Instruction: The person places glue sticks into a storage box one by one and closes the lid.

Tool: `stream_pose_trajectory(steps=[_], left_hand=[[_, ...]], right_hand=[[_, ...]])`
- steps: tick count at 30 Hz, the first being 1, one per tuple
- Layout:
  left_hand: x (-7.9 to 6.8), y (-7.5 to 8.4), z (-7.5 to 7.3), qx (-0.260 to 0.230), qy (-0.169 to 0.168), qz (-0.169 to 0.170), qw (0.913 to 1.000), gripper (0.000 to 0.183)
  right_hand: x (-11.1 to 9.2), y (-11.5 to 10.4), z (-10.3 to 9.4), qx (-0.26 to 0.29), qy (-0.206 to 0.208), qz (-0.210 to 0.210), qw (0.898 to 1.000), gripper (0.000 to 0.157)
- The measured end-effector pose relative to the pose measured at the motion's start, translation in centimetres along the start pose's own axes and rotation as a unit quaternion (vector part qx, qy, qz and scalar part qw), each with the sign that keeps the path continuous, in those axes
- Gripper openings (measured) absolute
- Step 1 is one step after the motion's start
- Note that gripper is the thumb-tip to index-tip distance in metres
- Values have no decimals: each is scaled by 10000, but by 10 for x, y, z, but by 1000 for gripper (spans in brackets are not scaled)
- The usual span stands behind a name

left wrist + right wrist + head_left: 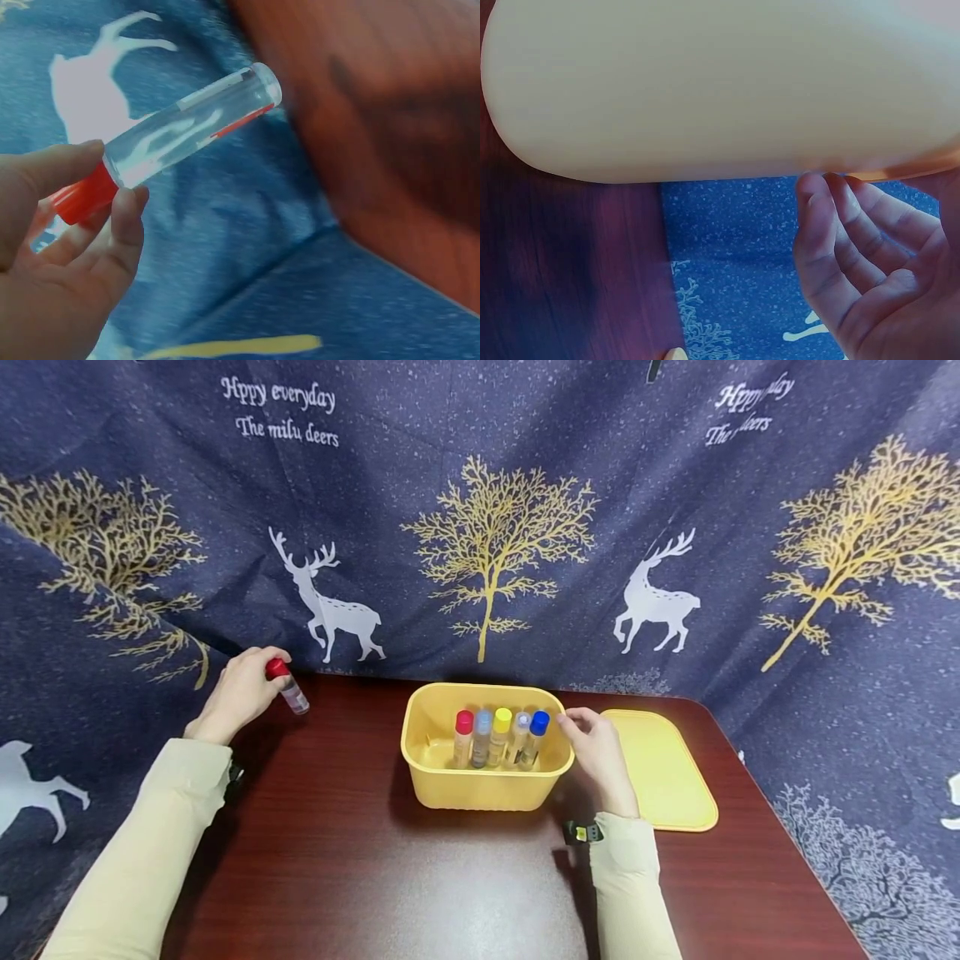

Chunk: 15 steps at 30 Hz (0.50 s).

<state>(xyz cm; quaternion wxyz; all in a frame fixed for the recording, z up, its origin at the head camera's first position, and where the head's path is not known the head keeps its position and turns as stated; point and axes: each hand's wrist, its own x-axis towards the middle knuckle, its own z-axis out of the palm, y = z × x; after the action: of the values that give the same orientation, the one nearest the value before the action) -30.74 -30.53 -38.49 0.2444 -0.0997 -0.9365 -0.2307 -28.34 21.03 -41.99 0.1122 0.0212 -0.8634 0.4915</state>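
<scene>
My left hand [242,687] holds a clear tube [295,695] by its red cap, above the table's far left corner. In the left wrist view the red cap [86,196] is pinched between thumb and fingers, and the see-through body points away from the hand. At the right end of a yellow plastic box [480,789], my right hand [597,752] grips the rim, its curled fingers [821,217] against the outer wall. Several similar tubes stand in a row inside the box, among them a red-capped tube [463,739], a yellow-capped tube [499,739] and a blue-capped tube [534,739].
A flat yellow lid [671,768] lies on the dark red-brown table [330,860], right of the box and partly behind my right hand. A dark blue cloth [525,435] with deer and trees hangs along the table's back and sides.
</scene>
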Motion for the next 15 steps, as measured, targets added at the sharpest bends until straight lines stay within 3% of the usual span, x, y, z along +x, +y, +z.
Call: stream_pose_trajectory(steps=[7, 15], left_hand=[[12, 37, -10, -110, 85, 251, 9996, 30], [19, 90, -22, -338, 0, 637, 9974, 28]], right_hand=[[0, 0, 0, 59, -31, 79, 9999, 30], [0, 0, 0, 160, -60, 205, 9996, 31]])
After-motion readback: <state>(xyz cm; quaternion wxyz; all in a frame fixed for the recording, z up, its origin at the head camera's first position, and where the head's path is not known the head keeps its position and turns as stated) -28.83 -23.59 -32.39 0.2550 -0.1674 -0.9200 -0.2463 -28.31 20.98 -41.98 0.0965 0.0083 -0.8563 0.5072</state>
